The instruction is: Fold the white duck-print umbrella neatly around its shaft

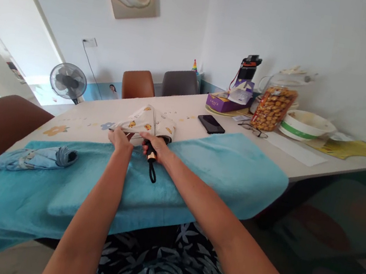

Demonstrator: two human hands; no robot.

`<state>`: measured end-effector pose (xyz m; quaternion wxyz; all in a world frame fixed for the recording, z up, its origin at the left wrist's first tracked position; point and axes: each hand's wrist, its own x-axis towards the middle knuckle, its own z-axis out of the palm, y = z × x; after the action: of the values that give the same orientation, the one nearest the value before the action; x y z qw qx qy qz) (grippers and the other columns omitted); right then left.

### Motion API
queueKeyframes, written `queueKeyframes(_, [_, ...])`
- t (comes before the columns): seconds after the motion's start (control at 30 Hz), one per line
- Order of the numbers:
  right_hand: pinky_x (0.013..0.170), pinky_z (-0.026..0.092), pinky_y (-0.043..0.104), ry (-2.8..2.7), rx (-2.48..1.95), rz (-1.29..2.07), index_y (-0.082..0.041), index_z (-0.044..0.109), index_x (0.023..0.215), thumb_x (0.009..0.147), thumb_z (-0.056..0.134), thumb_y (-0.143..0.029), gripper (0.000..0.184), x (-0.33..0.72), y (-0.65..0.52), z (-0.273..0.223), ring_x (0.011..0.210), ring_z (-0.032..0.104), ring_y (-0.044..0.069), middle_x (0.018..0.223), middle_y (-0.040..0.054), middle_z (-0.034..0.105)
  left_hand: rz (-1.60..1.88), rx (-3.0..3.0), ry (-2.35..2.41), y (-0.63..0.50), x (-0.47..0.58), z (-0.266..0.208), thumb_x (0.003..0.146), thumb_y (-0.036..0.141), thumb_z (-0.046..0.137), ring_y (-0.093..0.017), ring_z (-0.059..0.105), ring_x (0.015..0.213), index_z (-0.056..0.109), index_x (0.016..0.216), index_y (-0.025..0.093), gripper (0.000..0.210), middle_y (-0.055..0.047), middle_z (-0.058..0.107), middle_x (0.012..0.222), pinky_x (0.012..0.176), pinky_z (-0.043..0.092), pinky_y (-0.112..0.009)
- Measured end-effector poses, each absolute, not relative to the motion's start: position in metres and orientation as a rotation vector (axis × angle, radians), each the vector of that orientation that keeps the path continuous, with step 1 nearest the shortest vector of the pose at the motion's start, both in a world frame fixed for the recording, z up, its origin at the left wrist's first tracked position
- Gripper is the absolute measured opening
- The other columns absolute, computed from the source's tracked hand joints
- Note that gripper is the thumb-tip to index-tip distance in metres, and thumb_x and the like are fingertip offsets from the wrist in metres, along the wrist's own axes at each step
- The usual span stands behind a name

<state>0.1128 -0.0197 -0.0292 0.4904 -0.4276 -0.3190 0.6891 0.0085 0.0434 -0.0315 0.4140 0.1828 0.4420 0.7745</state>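
A cream folding umbrella (148, 122) with small orange bear prints lies partly closed across the table, its loose canopy pointing away from me. Its black handle, with a gold band and a wrist loop, points back toward me. My right hand (157, 147) is wrapped round the handle near the canopy's lower edge. On the canopy's left edge, my left hand (121, 139) pinches the fabric. Under both hands spreads a turquoise towel (221, 162). A rolled light-blue umbrella (37, 158) rests on the towel to the left.
Right of the umbrella lie a black phone (211, 124) and eyeglasses (253, 129). Farther right stand a purple tissue box (225, 103), a jar of brown snacks (275, 106) and a white-green bowl (306, 126). Chairs (138, 84) line the far side; a fan (68, 81) stands beyond.
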Motion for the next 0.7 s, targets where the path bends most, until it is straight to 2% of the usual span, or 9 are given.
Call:
queueKeyframes(0.13, [0.030, 0.039, 0.018, -0.704, -1.015, 1.709, -0.018, 0.046, 0.072, 0.091, 0.053, -0.051, 0.039, 0.115, -0.025, -0.024, 0.033, 0.044, 0.008, 0.046, -0.0035, 0.047, 1.857, 0.409, 1.081, 0.048, 0.004, -0.033, 0.076, 0.018, 0.049, -0.015, 0.064, 0.077, 0.048, 0.088, 0.019, 0.012, -0.002, 0.058, 0.084, 0.065, 0.056, -0.029])
queueKeyframes(0.23, [0.029, 0.037, 0.018, -0.697, -1.097, 1.707, -0.018, 0.045, 0.071, 0.092, 0.051, -0.052, 0.040, 0.114, -0.025, -0.024, 0.031, 0.044, 0.008, 0.043, -0.0039, 0.045, 1.832, 0.387, 1.062, 0.050, 0.000, -0.034, 0.080, 0.028, 0.054, -0.016, 0.065, 0.080, 0.049, 0.087, 0.019, 0.012, -0.003, 0.060, 0.085, 0.064, 0.056, -0.028])
queueKeyframes(0.33, [0.029, 0.037, 0.017, -0.715, -1.117, 1.705, -0.018, 0.045, 0.071, 0.091, 0.056, -0.047, 0.037, 0.114, -0.024, -0.025, 0.030, 0.042, 0.008, 0.043, -0.0046, 0.045, 1.775, 0.281, 1.050, 0.051, -0.005, -0.033, 0.080, 0.018, 0.054, -0.014, 0.064, 0.076, 0.050, 0.083, 0.018, 0.006, -0.002, 0.060, 0.081, 0.063, 0.056, -0.025])
queueKeyframes(0.43, [0.030, 0.037, 0.017, -0.735, -1.132, 1.685, -0.018, 0.045, 0.071, 0.089, 0.060, -0.045, 0.036, 0.113, -0.027, -0.023, 0.030, 0.041, 0.007, 0.043, -0.0050, 0.046, 1.739, 0.196, 1.030, 0.054, -0.009, -0.032, 0.079, 0.009, 0.052, -0.011, 0.062, 0.068, 0.051, 0.080, 0.017, 0.008, -0.001, 0.060, 0.077, 0.062, 0.055, -0.024])
queueKeyframes(0.53, [0.029, 0.036, 0.017, -0.749, -1.162, 1.666, -0.018, 0.045, 0.071, 0.090, 0.058, -0.047, 0.037, 0.115, -0.030, -0.019, 0.030, 0.042, 0.008, 0.042, -0.0048, 0.045, 1.769, 0.200, 1.045, 0.058, -0.012, -0.034, 0.079, 0.009, 0.051, -0.010, 0.060, 0.064, 0.052, 0.079, 0.017, 0.008, 0.001, 0.059, 0.076, 0.061, 0.054, -0.024])
queueKeyframes(0.7, [0.027, 0.033, 0.018, -0.765, -1.142, 1.690, -0.017, 0.046, 0.066, 0.092, 0.051, -0.053, 0.044, 0.118, -0.024, -0.022, 0.030, 0.044, 0.009, 0.041, -0.0032, 0.045, 1.782, 0.384, 1.200, 0.064, -0.016, -0.042, 0.075, 0.008, 0.051, -0.011, 0.060, 0.069, 0.053, 0.083, 0.019, 0.014, 0.001, 0.057, 0.082, 0.062, 0.053, -0.026])
